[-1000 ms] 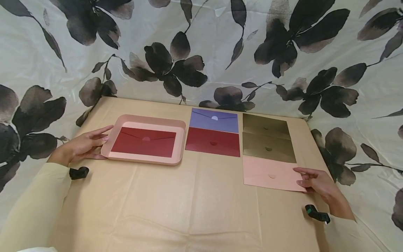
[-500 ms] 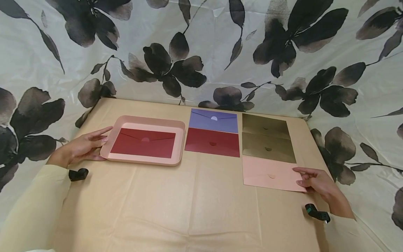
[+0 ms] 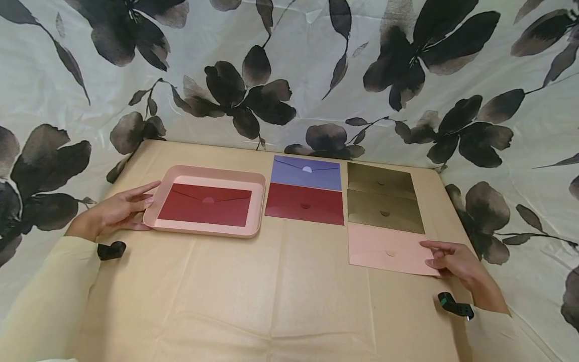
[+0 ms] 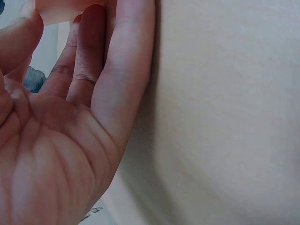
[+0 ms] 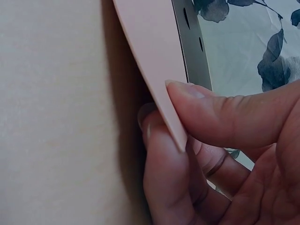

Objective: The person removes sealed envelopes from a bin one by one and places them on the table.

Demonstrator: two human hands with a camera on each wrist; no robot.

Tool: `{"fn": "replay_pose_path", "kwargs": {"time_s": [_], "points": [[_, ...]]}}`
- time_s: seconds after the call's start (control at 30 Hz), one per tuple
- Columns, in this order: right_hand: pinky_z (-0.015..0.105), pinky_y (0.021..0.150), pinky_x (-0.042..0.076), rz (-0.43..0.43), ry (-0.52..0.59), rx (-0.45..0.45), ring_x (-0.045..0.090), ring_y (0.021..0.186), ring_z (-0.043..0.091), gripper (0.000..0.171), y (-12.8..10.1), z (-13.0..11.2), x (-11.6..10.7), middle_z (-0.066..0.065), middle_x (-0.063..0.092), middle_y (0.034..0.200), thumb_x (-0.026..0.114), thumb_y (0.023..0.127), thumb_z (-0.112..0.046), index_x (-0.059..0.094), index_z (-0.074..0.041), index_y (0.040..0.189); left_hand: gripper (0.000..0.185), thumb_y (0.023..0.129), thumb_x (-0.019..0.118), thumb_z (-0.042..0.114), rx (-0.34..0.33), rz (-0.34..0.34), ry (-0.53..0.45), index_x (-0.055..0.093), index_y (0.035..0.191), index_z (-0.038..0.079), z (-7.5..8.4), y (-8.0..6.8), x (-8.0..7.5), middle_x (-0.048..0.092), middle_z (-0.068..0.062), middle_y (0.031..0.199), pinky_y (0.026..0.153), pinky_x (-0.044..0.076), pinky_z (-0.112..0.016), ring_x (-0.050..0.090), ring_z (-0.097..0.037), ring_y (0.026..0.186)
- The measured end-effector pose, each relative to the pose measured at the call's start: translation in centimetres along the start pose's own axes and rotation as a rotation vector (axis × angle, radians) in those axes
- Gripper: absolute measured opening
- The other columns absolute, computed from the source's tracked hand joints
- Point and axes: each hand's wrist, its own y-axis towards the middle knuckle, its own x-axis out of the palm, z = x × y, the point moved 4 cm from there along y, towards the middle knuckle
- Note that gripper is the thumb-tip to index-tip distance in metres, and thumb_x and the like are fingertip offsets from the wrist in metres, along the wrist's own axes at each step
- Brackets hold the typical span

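Steadying the tray, starting to lift the pink envelope.

On the left, our left hand (image 3: pixel 118 211) rests against the pink tray (image 3: pixel 156 211) with fingers nearly straight, thumb and fingertips touching its rim without gripping; a dark red envelope (image 3: pixel 205 211) lies inside. To the right lie a purple envelope (image 3: pixel 305 173), a second red envelope (image 3: pixel 304 203) and two gold envelopes (image 3: pixel 384 198). At the far right our right hand (image 3: pixel 454 261) pinches the near right corner of the pink envelope (image 3: pixel 384 249) between thumb and fingers, that corner just raised off the table (image 3: pixel 271 291). We judge the pickup is beginning; the next move needs a firm pinch, lifting it clear without disturbing the gold ones.
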Motion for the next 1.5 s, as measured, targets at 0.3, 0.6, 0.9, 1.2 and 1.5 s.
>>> {"fn": "replay_pose_path", "kwargs": {"time_s": [0.3, 0.6, 0.9, 1.2, 1.5], "points": [[0.029, 0.058, 0.052, 0.007, -0.047, 0.006, 0.055, 0.066, 0.016, 0.062, 0.1, -0.4, -0.1, -0.002, 0.046, 0.076, 0.072, 0.095, -0.007, 0.047, 0.009, 0.149, 0.075, 0.107, 0.056, 0.029, 0.001, -0.001, 0.003, 0.011, 0.166, 0.045, 0.1, 0.1, 0.1, 0.060, 0.031, 0.118, 0.094, 0.061, -0.052, 0.068, -0.002, 0.106], [0.030, 0.055, 0.050, -0.011, -0.086, 0.012, 0.055, 0.063, 0.017, 0.058, 0.7, -0.2, -0.1, -0.002, 0.047, 0.072, 0.067, 0.099, -0.011, 0.047, 0.006, 0.151, 0.075, 0.108, 0.055, 0.030, 0.003, 0.001, 0.022, 0.010, 0.165, 0.047, 0.2, 0.1, 0.0, 0.051, 0.024, 0.124, 0.095, 0.061, -0.051, 0.067, -0.001, 0.107], [0.031, 0.054, 0.053, -0.033, -0.073, 0.019, 0.056, 0.060, 0.019, 0.059, 0.9, -0.6, -0.2, -0.002, 0.052, 0.065, 0.068, 0.098, -0.012, 0.048, 0.005, 0.151, 0.076, 0.107, 0.057, 0.032, 0.009, -0.004, 0.011, 0.010, 0.165, 0.046, 0.3, -0.1, -0.1, 0.061, 0.032, 0.117, 0.093, 0.062, -0.051, 0.068, -0.001, 0.106], [0.030, 0.050, 0.043, -0.026, -0.114, 0.044, 0.051, 0.058, 0.019, 0.056, 0.7, -1.2, -0.3, -0.001, 0.049, 0.062, 0.069, 0.097, -0.011, 0.051, 0.005, 0.148, 0.074, 0.109, 0.053, 0.029, 0.003, -0.015, 0.019, 0.008, 0.165, 0.047, 0.1, 0.0, 0.0, 0.058, 0.030, 0.118, 0.093, 0.062, -0.050, 0.068, -0.002, 0.106], [0.029, 0.049, 0.039, 0.015, -0.122, -0.009, 0.046, 0.057, 0.016, 0.053, 0.6, -1.0, -0.2, -0.003, 0.041, 0.061, 0.071, 0.094, -0.003, 0.054, 0.010, 0.143, 0.074, 0.109, 0.052, 0.029, 0.000, -0.024, 0.022, 0.007, 0.165, 0.047, 0.1, 0.1, 0.1, 0.055, 0.030, 0.119, 0.093, 0.062, -0.049, 0.067, -0.002, 0.107]]}}
